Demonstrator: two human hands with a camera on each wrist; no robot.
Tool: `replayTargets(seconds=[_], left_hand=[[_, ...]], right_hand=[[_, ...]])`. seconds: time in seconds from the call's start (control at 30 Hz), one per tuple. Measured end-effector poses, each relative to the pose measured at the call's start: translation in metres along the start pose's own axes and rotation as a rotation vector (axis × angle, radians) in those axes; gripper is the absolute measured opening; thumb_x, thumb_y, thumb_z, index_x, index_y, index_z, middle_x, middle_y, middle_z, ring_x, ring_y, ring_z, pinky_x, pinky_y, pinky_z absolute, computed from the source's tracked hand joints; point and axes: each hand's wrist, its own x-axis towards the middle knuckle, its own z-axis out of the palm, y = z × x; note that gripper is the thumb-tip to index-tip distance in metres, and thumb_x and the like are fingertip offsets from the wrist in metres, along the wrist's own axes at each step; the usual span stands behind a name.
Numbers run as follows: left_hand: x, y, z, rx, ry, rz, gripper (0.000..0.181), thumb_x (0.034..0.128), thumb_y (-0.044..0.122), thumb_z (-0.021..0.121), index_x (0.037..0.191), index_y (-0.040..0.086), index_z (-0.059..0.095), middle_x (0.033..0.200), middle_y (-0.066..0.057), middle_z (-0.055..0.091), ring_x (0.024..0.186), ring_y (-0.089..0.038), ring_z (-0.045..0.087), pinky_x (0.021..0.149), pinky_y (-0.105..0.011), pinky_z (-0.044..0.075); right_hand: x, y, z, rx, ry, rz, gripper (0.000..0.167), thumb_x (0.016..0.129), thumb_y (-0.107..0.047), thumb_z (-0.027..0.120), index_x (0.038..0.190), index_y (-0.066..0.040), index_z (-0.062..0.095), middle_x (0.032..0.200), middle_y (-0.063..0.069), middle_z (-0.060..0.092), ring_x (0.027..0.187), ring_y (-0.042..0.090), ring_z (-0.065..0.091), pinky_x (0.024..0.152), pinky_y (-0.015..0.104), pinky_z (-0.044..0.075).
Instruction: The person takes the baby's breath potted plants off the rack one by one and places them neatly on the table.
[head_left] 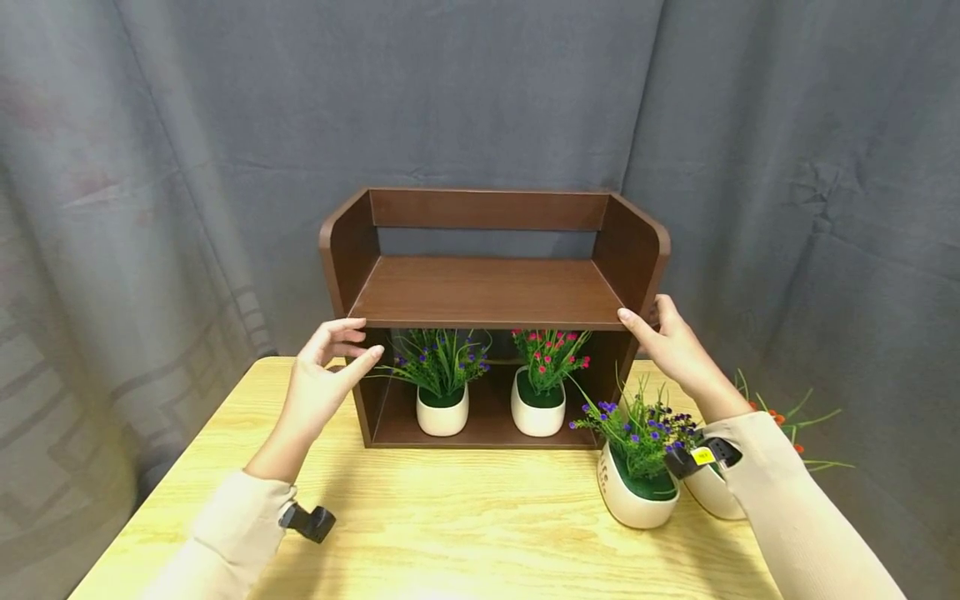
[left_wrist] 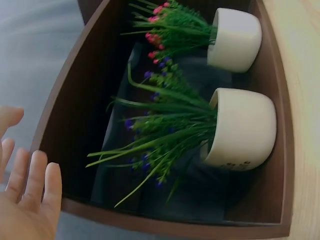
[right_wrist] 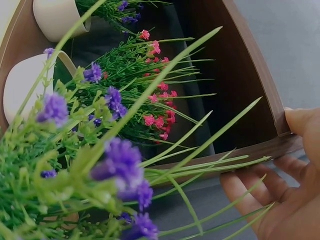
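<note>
A dark brown two-tier wooden shelf stands on the table. My right hand grips its right side near the middle board, thumb on the front edge and fingers at the outer face of the side panel. At the left side panel, my left hand is held with thumb and fingers spread, nothing between them; whether its fingertips touch the panel is hard to tell. In the lower tier sit two white potted plants, a purple-flowered one and a pink-flowered one.
Right of the shelf's front, a purple-flowered potted plant stands on the light wooden table. Another pot, partly hidden behind the right forearm, stands beside it. Grey curtains hang behind.
</note>
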Motion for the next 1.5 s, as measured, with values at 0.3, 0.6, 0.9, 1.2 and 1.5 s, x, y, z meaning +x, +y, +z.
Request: replayTargets(seconds=[0.3, 0.6, 0.9, 1.2, 1.5], left_hand=[[-0.007, -0.009, 0.017, -0.060, -0.174, 0.051, 0.044, 0.0882, 0.012, 0.079, 0.128, 0.006, 0.061, 0.120, -0.012, 0.064, 0.106, -0.024, 0.063, 0.086, -0.025, 0.053], [-0.015, -0.013, 0.034, -0.069, -0.340, 0.044, 0.052, 0.0888, 0.016, 0.079, 0.136, 0.018, 0.057, 0.133, -0.018, 0.058, 0.119, -0.029, 0.059, 0.097, -0.051, 0.049], [-0.026, -0.023, 0.056, -0.057, -0.400, 0.007, 0.054, 0.0884, 0.023, 0.080, 0.138, 0.024, 0.057, 0.133, -0.013, 0.059, 0.118, -0.028, 0.060, 0.098, -0.052, 0.048], [-0.036, -0.032, 0.079, -0.101, -0.535, -0.048, 0.064, 0.0865, 0.021, 0.082, 0.144, 0.015, 0.054, 0.141, -0.011, 0.054, 0.126, -0.029, 0.055, 0.100, -0.051, 0.047], [-0.045, -0.050, 0.107, -0.110, -0.592, -0.054, 0.062, 0.0877, 0.022, 0.080, 0.144, 0.021, 0.053, 0.143, -0.003, 0.055, 0.131, -0.032, 0.050, 0.107, -0.057, 0.037]], right_hand=[[0.001, 0.000, 0.000, 0.002, -0.003, 0.001, 0.067, 0.105, -0.046, 0.046, 0.141, 0.007, 0.027, 0.118, 0.025, 0.046, 0.102, 0.037, 0.053, 0.080, 0.041, 0.049], [0.001, 0.000, 0.000, 0.005, 0.003, -0.010, 0.064, 0.105, -0.044, 0.046, 0.139, 0.008, 0.028, 0.115, 0.023, 0.047, 0.099, 0.034, 0.052, 0.076, 0.031, 0.048], [0.001, 0.002, 0.002, 0.012, 0.000, -0.004, 0.063, 0.105, -0.044, 0.046, 0.136, 0.009, 0.029, 0.113, 0.024, 0.047, 0.098, 0.034, 0.051, 0.080, 0.042, 0.048], [0.000, 0.003, 0.003, 0.011, 0.012, -0.006, 0.062, 0.105, -0.043, 0.046, 0.135, 0.009, 0.031, 0.112, 0.023, 0.047, 0.098, 0.033, 0.052, 0.078, 0.038, 0.049], [0.000, 0.004, 0.002, 0.004, 0.012, -0.014, 0.062, 0.106, -0.043, 0.045, 0.135, 0.009, 0.030, 0.113, 0.024, 0.046, 0.098, 0.034, 0.051, 0.078, 0.036, 0.045]])
